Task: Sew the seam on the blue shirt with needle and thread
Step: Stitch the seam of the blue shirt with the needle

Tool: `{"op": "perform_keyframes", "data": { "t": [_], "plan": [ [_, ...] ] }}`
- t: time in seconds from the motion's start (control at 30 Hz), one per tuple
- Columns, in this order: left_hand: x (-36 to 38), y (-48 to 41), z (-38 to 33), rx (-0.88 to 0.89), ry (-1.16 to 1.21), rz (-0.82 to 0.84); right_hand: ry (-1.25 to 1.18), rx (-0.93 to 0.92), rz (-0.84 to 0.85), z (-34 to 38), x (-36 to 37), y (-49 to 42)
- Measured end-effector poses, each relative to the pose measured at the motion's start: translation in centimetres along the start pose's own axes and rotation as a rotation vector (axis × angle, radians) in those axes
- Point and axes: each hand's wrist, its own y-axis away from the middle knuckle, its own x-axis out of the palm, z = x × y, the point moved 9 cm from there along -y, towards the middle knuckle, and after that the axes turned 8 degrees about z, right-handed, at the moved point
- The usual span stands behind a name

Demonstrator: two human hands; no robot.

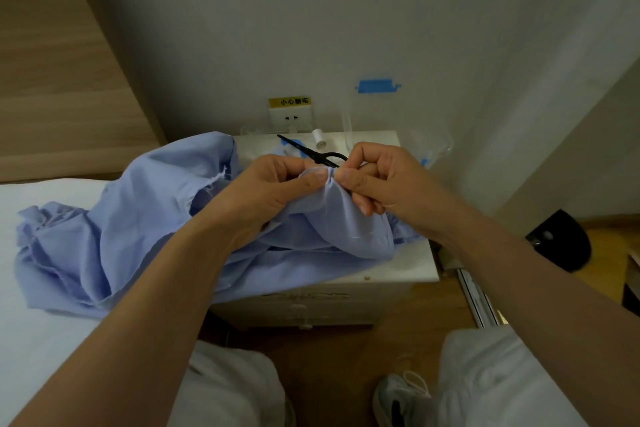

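Left hand point(273, 194): grip closed, thumb and forefinger pinching a raised fold of the light blue fabric shirt point(114, 229), which drapes from the white bed point(31, 340) onto the white nightstand tabletop point(414, 267).
Right hand point(384, 180): grip closed, pinching the same fold, thumb touching the left thumb.
Risk, fingers: the thumbs crowd the stitch point, so a needle pushed through could prick one.
Risk, tabletop: dragging cloth could sweep off the black scissors point(311, 153) and the small white thread spool point(319, 139).
Hidden: needle, thread and seam are not discernible. The right hand covers the scissor handles.
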Motion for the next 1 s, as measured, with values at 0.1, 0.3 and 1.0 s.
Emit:
{"op": "perform_keyframes", "data": {
  "t": [0.1,0.3,1.0],
  "plan": [
    [-0.8,0.1,-0.4,0.036,-0.032,-0.063,0.004,0.009,-0.007,-0.1,-0.2,-0.2],
    [-0.9,-0.2,-0.5,0.059,0.021,-0.092,-0.044,-0.009,0.060,0.0,0.4,-0.4],
    [-1.2,0.1,-1.0,0.048,-0.199,-0.204,0.454,-0.361,-0.235,3.4,-1.1,0.4]
  ]
}}
